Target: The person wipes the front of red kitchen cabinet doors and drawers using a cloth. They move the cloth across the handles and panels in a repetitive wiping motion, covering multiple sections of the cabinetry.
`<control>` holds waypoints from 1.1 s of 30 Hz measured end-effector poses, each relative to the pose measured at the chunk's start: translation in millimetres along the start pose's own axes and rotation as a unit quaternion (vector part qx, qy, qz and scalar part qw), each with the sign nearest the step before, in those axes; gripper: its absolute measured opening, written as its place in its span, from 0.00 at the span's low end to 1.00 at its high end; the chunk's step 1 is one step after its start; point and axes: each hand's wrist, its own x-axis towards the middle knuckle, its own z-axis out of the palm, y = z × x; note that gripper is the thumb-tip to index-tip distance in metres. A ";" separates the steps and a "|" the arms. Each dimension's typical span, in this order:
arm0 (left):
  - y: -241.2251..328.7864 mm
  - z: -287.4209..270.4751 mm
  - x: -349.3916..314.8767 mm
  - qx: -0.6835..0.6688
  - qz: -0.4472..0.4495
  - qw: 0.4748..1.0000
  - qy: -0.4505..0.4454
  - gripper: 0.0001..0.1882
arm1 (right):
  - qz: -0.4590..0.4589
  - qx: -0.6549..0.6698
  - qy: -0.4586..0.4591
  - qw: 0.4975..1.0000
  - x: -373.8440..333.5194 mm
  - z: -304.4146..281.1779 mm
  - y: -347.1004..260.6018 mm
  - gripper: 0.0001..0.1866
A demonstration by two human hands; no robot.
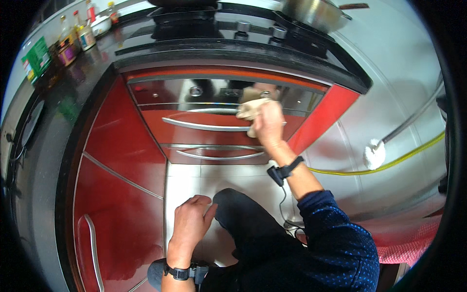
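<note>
Up comes the dark counter (41,165), and we follow it down the left of the red-fronted appliance (194,137) and across above it. Left of the appliance, too, we have the glossy red cabinet (119,209), a steel bar handle on its door. Straight above the appliance sits the black stovetop (219,35), and above and to the right of the appliance we spot a metal pot (311,13) with a brown handle. Out to the right of the appliance, a yellow hose (350,173) curves along the white wall.

Now the hands! In front of the appliance, at its right part, we find the right hand (270,120), its grip clamped on a beige cloth. Below the appliance, well apart from it, we catch the left hand (192,219) just beside a dark-trousered knee (226,198): its grip is loose, fingers bent, thumb standing apart from them.

Smaller still: bottles (87,38) cluster above and to the left of the appliance. And there's the cloth (249,109) itself, bunched at the right of the appliance's front, between the control strip and the upper curved handle (204,127), partly hidden under the fingers.
</note>
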 end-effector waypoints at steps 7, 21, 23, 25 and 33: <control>-0.7 4.9 3.7 -0.002 -0.011 1.000 -0.004 0.08 | 0.075 0.029 -0.062 0.995 -8.1 -40.1 38.7 0.16; 2.4 -3.7 0.5 0.008 0.009 1.000 0.008 0.09 | 0.257 -0.031 0.118 0.959 -32.5 -32.2 59.1 0.13; 3.3 -2.6 0.2 0.012 -0.002 1.000 -0.005 0.09 | 0.230 0.012 0.079 0.970 -37.6 -12.9 30.0 0.12; 5.3 -1.0 0.4 0.012 -0.007 1.000 -0.007 0.09 | 0.188 0.039 0.029 0.981 -36.1 10.7 -3.9 0.10; 13.4 2.3 3.7 0.021 -0.007 1.000 -0.013 0.09 | -0.010 0.141 -0.093 0.986 3.4 71.3 -80.2 0.09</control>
